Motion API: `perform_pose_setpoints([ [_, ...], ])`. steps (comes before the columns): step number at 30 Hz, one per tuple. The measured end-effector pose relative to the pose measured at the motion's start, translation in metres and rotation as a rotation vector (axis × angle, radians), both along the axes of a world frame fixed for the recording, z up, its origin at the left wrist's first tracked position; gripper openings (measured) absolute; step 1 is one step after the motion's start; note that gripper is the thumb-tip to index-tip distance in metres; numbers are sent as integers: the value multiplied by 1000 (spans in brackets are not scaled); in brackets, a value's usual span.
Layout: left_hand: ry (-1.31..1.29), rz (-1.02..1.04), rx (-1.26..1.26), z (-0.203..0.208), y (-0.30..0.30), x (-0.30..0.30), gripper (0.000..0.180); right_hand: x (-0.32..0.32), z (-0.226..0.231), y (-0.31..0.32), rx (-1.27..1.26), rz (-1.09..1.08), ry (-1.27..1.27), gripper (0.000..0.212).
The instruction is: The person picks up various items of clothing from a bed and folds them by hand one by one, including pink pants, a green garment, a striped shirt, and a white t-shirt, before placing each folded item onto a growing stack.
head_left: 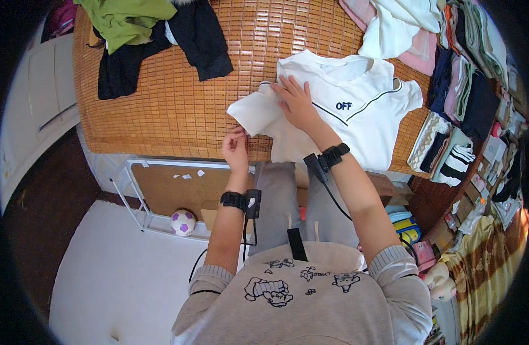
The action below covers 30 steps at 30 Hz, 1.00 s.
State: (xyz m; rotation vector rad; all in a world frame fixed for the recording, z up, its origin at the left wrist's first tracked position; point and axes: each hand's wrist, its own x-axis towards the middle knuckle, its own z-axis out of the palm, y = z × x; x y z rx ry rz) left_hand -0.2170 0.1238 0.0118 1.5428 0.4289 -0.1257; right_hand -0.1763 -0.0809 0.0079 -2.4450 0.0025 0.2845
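Note:
A white short-sleeved T-shirt (362, 135) lies spread on the bamboo mat, with dark lettering and a dark V-shaped line across its chest. Its neckline points away from me, and the hem lies toward me. My right hand (299, 106) rests on the shirt's left side, fingers spread flat near the shoulder. At the near corner of the left sleeve, my left hand (235, 144) has its fingers pinched together on the cloth edge. That sleeve sticks out to the left, while the right sleeve lies at the shirt's far right.
A bamboo mat (178, 121) covers the bed surface. Green clothing (129, 23) and black clothing (201, 43) lie far left. White and pink clothes (399, 26) lie far right, beside folded stacks (460, 92). Below the near edge are a framed board (178, 187) and a ball (183, 222).

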Motion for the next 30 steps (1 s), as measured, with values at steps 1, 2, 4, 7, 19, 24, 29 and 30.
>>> perform_pose_setpoints([
  [1,4,0,-2,-1,4,1,8,1,-2,1,-2,0,4,54],
  [2,4,-103,24,-2,10,4,8,2,-3,2,-28,13,10,55],
  [4,6,-203,51,-5,13,7,9,5,-4,6,-52,30,18,55],
  [7,213,-305,168,-12,2,16,19,6,-6,8,-161,64,48,58],
  [19,224,-286,138,5,4,-17,12,8,-26,23,-268,-45,-39,74],
  [24,242,-391,190,-17,15,-44,22,14,-19,33,-348,-95,23,90],
  [29,283,-381,1,-25,16,-34,30,14,-13,30,-267,-124,8,83],
  [30,414,-370,-25,-20,12,-24,35,11,-15,24,-197,-141,-15,80],
])
